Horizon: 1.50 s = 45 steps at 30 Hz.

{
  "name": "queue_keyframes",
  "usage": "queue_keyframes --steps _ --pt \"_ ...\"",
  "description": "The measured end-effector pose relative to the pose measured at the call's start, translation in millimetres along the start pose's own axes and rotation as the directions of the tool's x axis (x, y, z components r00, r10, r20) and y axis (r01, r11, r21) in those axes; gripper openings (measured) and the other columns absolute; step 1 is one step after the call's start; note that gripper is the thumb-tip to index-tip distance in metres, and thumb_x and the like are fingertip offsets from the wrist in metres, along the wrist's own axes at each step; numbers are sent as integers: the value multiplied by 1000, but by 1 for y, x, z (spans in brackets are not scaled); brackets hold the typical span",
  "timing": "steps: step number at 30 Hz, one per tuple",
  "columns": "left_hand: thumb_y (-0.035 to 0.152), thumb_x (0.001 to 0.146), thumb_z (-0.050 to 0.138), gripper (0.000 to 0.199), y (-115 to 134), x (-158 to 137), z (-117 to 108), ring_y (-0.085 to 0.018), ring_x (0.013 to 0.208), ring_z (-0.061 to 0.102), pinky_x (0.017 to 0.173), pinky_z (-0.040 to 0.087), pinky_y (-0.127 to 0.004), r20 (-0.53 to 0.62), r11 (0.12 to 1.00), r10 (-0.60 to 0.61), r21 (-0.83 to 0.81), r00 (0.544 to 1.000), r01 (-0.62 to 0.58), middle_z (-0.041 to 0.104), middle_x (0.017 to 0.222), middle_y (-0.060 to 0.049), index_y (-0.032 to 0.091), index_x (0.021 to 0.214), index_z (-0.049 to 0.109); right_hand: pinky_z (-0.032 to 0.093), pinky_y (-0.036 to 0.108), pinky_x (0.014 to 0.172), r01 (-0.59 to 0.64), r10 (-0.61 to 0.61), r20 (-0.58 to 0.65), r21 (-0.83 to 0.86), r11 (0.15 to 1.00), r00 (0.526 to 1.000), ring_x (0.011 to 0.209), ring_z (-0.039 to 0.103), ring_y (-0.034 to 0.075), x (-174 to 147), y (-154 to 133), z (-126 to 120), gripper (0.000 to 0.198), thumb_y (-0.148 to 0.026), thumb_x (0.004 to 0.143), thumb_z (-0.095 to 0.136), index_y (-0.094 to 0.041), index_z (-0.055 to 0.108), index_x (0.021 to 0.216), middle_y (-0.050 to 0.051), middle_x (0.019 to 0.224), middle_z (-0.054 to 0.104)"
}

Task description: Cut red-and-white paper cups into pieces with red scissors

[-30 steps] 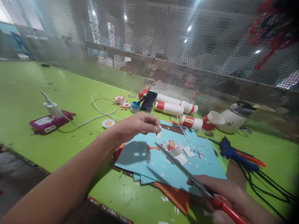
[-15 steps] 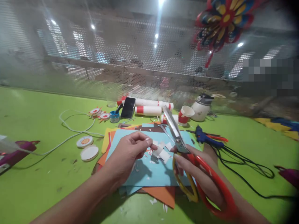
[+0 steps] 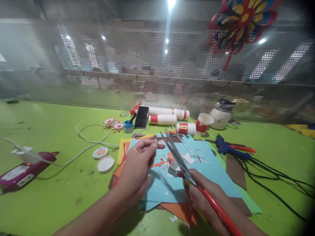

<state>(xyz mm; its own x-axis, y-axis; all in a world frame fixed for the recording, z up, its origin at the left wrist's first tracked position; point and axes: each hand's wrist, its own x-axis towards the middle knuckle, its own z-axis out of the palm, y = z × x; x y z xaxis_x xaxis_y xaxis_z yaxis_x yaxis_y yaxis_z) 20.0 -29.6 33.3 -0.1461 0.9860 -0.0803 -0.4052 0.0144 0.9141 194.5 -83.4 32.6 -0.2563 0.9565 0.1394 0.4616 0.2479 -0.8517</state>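
My left hand (image 3: 139, 164) is closed in a pinch over the stacked coloured sheets. A small white paper piece (image 3: 160, 142) shows at its fingertips. My right hand (image 3: 208, 191) grips scissors (image 3: 179, 159) with a red handle; a yellow part is mostly hidden under the fingers. The blades are slightly apart and point up and left, with their tips just right of the white piece. Below them, cut paper scraps (image 3: 189, 159), white, red and orange, lie on the light blue sheet (image 3: 216, 170).
Behind the sheets are paper cups (image 3: 186, 128), a phone (image 3: 142, 117), a blue paint jar (image 3: 128, 127) and a jug (image 3: 222, 116). A blue glue gun (image 3: 230, 149) with black cable lies right. At left are round white discs (image 3: 105, 164) and a purple power strip (image 3: 27, 172).
My right hand has turned the scissors; their blades now lean left, close to the left fingertips. My left hand keeps its pinch. The whole view has shifted slightly.
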Motion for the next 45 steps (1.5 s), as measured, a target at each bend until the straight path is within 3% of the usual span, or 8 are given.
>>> queue_keyframes --steps 2,8,14,20,22,26,30,45 --pt "28 72 72 15 2 -1 0 -5 54 37 49 28 -18 -14 999 -8 -33 1000 7 67 79 -2 16 77 64 42 27 60 -24 24 3 -45 999 1000 65 51 17 0 0 0 50 -65 88 36 -25 59 106 1 71 56" --pt "26 71 72 18 10 -8 3 -4 53 37 48 27 -16 37 994 -32 -105 999 36 63 72 0 14 76 59 33 26 52 -54 53 198 -4 999 979 56 38 13 5 5 0 52 -63 91 29 -20 49 112 -4 64 40" --pt "29 74 70 19 9 -10 4 -2 47 30 42 20 -17 108 996 -58 -56 992 64 59 68 1 12 78 60 35 27 54 -57 55 183 8 998 982 58 40 14 3 7 3 49 -62 91 30 -19 47 107 -2 67 43" --pt "28 77 67 18 9 -5 0 -3 49 34 44 21 -17 225 993 -117 13 967 117 60 67 1 14 75 55 38 24 52 -160 130 143 217 963 981 58 44 12 5 7 0 42 -59 91 39 -20 52 83 -2 65 47" --pt "28 77 65 17 9 -5 -2 -4 47 33 45 21 -19 341 982 -183 111 922 154 58 62 1 14 73 55 38 23 50 -147 118 118 277 950 986 56 44 11 8 8 -5 36 -55 90 46 -20 55 93 -4 64 46" --pt "26 75 65 15 5 -10 0 -5 44 30 44 17 -21 532 915 -361 360 766 181 58 56 1 15 70 57 44 23 62 -77 72 28 278 957 997 69 53 13 13 11 -14 32 -40 89 58 -25 53 116 -2 78 55" --pt "28 75 65 14 -1 -14 3 -5 43 30 44 17 -22 588 872 -451 451 671 190 59 54 1 16 71 59 45 24 60 -69 53 67 253 965 996 68 55 13 12 11 -18 26 -31 87 61 -24 55 111 -3 76 55" --pt "38 73 69 25 -8 -11 3 -6 45 28 45 17 -23 548 868 -441 463 711 181 56 56 1 16 72 59 47 24 57 -45 36 41 235 971 998 66 58 13 8 6 -13 25 -23 83 62 -22 60 108 0 80 62"
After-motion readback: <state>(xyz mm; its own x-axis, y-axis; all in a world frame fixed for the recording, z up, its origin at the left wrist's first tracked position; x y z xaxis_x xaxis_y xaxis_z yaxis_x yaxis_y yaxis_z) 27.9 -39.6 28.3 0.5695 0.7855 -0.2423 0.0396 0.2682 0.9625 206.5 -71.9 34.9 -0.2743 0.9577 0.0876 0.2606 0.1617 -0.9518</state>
